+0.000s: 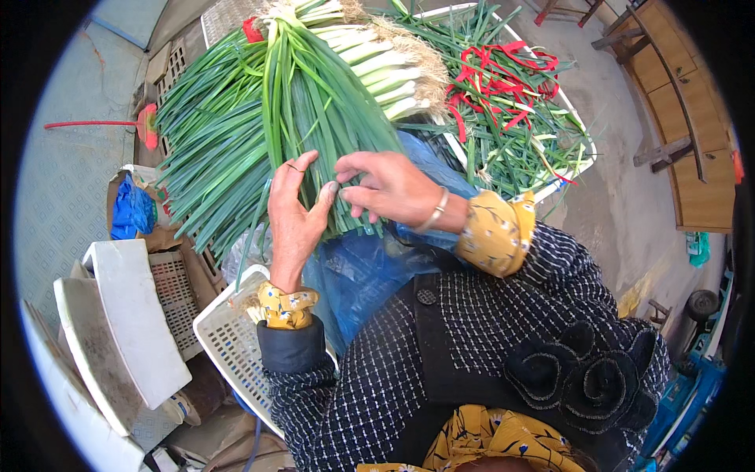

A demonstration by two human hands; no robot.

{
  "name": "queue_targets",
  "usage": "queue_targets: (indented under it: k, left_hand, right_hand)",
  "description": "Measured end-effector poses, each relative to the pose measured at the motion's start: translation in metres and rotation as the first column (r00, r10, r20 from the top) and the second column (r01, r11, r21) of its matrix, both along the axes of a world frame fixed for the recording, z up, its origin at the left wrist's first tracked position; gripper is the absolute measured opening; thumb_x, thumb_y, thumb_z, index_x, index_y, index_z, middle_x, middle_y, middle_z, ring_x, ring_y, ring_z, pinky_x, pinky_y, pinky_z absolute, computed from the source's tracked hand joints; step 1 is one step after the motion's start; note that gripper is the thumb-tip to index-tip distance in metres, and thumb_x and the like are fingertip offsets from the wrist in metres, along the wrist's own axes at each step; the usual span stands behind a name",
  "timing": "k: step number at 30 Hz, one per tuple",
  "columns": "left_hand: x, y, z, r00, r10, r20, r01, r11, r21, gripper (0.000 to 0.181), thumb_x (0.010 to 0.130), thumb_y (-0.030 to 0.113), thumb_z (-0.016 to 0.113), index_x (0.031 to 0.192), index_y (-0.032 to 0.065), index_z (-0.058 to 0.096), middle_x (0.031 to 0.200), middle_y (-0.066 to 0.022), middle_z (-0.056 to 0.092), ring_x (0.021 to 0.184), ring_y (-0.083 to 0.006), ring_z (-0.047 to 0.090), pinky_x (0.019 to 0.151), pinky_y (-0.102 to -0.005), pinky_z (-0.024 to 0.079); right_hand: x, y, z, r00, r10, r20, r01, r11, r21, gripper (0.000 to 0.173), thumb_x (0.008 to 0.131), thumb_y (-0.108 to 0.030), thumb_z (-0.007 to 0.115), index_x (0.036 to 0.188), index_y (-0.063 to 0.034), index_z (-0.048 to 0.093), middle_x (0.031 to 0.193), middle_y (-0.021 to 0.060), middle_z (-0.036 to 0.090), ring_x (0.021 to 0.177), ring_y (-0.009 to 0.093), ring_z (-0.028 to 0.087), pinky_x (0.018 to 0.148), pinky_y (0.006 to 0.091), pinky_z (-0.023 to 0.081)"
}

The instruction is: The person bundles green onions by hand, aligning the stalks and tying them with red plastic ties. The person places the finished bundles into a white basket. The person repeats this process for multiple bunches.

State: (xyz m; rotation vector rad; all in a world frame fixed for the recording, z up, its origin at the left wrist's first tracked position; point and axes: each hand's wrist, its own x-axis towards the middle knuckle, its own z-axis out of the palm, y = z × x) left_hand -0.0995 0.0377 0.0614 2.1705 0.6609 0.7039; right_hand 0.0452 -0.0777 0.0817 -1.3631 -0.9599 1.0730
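Observation:
A bundle of green onions (318, 112) lies with its leaves towards me, over more green onions (218, 141) whose leaves fan out to the left. Near the leaf tips, my left hand (298, 212) touches the bundle, thumb and fingers spread. My right hand (392, 189) is over the leaves just beside the left thumb, its fingers bent; whether it pinches a leaf cannot be told. White stalks and roots (407, 76) show behind the bundle. A piece of red tape (252, 29) is at the top left. Blue plastic sheeting (365, 271) covers my lap.
At the right, a white crate (581, 115) holds loose leaves and tangled red strips (501, 76). Another white basket (233, 348) stands by my left forearm. White foam pieces (138, 318), a blue plastic bag (131, 206) and a red-handled tool (94, 124) are at the left. Wooden cabinets (693, 118) stand far right.

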Motion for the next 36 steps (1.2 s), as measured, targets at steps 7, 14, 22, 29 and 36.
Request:
queue_targets:
  k: [7, 14, 22, 29, 36]
  left_hand:
    - [0.014, -0.002, -0.007, 0.999, -0.042, -0.001, 0.042, 0.999, 0.031, 0.044, 0.074, 0.006, 0.065, 0.118, 0.0073, 0.059, 0.111, -0.0184, 0.056, 0.108, -0.0343, 0.054, 0.094, -0.0384, 0.043]
    - [0.014, -0.007, -0.005, 0.989, -0.052, -0.139, 0.065, 0.994, 0.09, 0.051, 0.077, -0.004, 0.051, 0.127, 0.0052, 0.055, 0.121, -0.0152, 0.052, 0.111, -0.0299, 0.05, 0.099, -0.0384, 0.039]
    - [0.026, 0.0, 0.005, 0.904, -0.093, -0.416, 0.273, 0.876, 0.397, 0.062, 0.077, -0.001, 0.046, 0.138, 0.0122, 0.047, 0.114, -0.0197, 0.051, 0.104, -0.0386, 0.048, 0.095, -0.0419, 0.036]
    - [-0.023, 0.029, 0.028, 0.82, 0.059, -0.569, 0.267, 0.841, 0.471, 0.054, 0.084, -0.003, 0.05, 0.137, 0.0049, 0.046, 0.12, -0.018, 0.053, 0.097, -0.0285, 0.051, 0.091, -0.037, 0.041]
    - [-0.005, -0.029, 0.024, 0.849, 0.019, -0.528, 0.076, 0.985, 0.158, 0.046, 0.089, 0.024, 0.062, 0.129, 0.0025, 0.052, 0.127, -0.0169, 0.05, 0.116, -0.0281, 0.05, 0.095, -0.0367, 0.042]
  right_hand:
    - [0.012, 0.006, -0.037, 0.793, -0.235, 0.562, 0.235, 0.969, 0.074, 0.038, 0.077, -0.027, 0.074, 0.102, -0.0011, 0.061, 0.08, 0.0107, 0.065, 0.065, 0.022, 0.063, 0.06, 0.033, 0.051]
    - [-0.005, 0.023, -0.064, 0.756, -0.142, 0.639, 0.231, 0.971, -0.056, 0.027, 0.076, -0.021, 0.059, 0.086, 0.0033, 0.061, 0.086, 0.0231, 0.059, 0.077, 0.039, 0.062, 0.069, 0.0452, 0.052]
    - [-0.021, 0.03, -0.082, 0.765, -0.517, 0.384, 0.459, 0.856, 0.237, 0.015, 0.062, -0.016, 0.063, 0.066, -0.0023, 0.058, 0.064, 0.0178, 0.057, 0.058, 0.039, 0.058, 0.05, 0.0495, 0.043]
    - [-0.033, 0.024, -0.046, 0.914, -0.394, 0.096, 0.329, 0.858, 0.394, 0.011, 0.064, -0.015, 0.059, 0.067, -0.0071, 0.066, 0.069, 0.013, 0.066, 0.062, 0.034, 0.062, 0.051, 0.0433, 0.045]
    - [0.075, -0.093, -0.016, 0.949, 0.123, -0.291, 0.073, 0.81, 0.582, 0.018, 0.09, -0.008, 0.054, 0.105, 0.0001, 0.062, 0.088, 0.0056, 0.065, 0.073, 0.012, 0.06, 0.067, 0.0297, 0.049]
